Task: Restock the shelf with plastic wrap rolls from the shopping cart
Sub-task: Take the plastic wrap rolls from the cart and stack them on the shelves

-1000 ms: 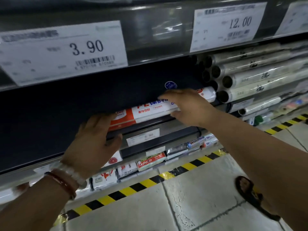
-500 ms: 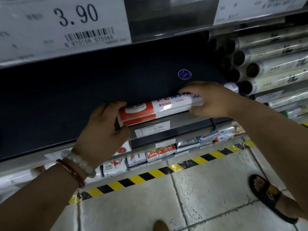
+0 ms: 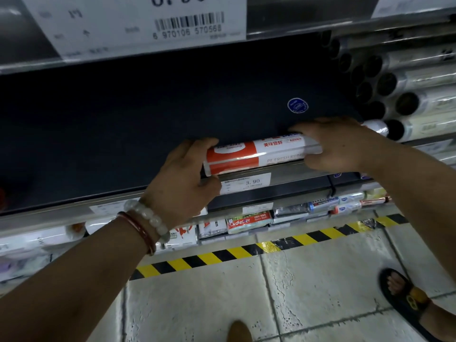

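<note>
The left hand curls round the red end of a long red-and-white plastic wrap roll, thumb below and fingers over the top. The right hand grips the same roll further along its white part, fingers wrapped over it from above. The roll lies lengthwise at the front edge of a dark, flat shelf board, right above a grey metal shelf rail that carries a small white price label reading 3.90. The roll's right end is hidden behind the right hand, where a silvery roll end shows just past the knuckles.

On the right side of the same shelf is a stack of clear-film rolls with dark hollow cores, piled several high with their ends facing out. A round blue sticker sits on the dark board just above the right hand. A large white price tag with a barcode hangs from the shelf above.

The lower shelf holds a row of small packaged goods, among them a red-and-white pack and some foil-coloured packs. The left wrist wears a pale bead bracelet and a red bangle. Below, a yellow-and-black hazard stripe runs along the pale tiled floor, and a foot in a dark sandal stands at the right.
</note>
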